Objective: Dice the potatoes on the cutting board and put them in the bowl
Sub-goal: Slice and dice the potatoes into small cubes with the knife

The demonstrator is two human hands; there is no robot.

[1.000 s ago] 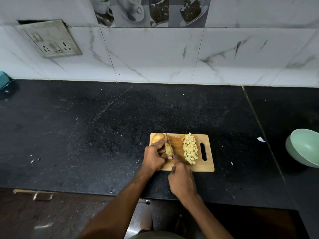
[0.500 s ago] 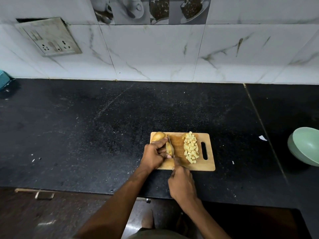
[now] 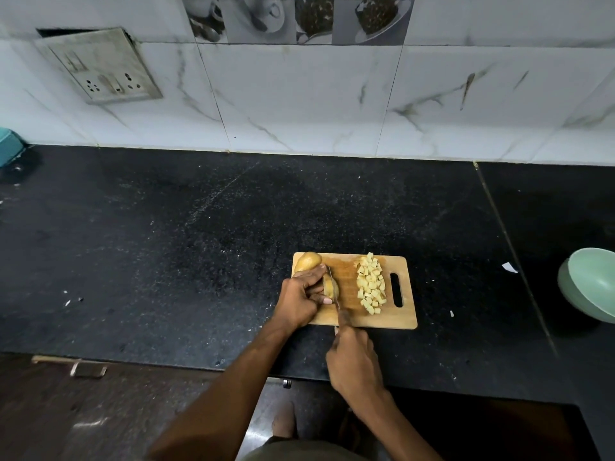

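A black speckled table (image 3: 166,247) is backed by white marble-patterned wall tiles (image 3: 299,101). A tilted socket plate (image 3: 100,66) is mounted at left, a teal object (image 3: 8,146) cut off below it.

One cutting board (image 3: 404,319), two potatoes (image 3: 308,260) (image 3: 330,287), one knife (image 3: 333,287), one bowl (image 3: 590,284), two hands (image 3: 299,299) (image 3: 354,359).

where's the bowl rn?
Head view: the green bowl sits on the black counter at the far right edge, well right of the cutting board.
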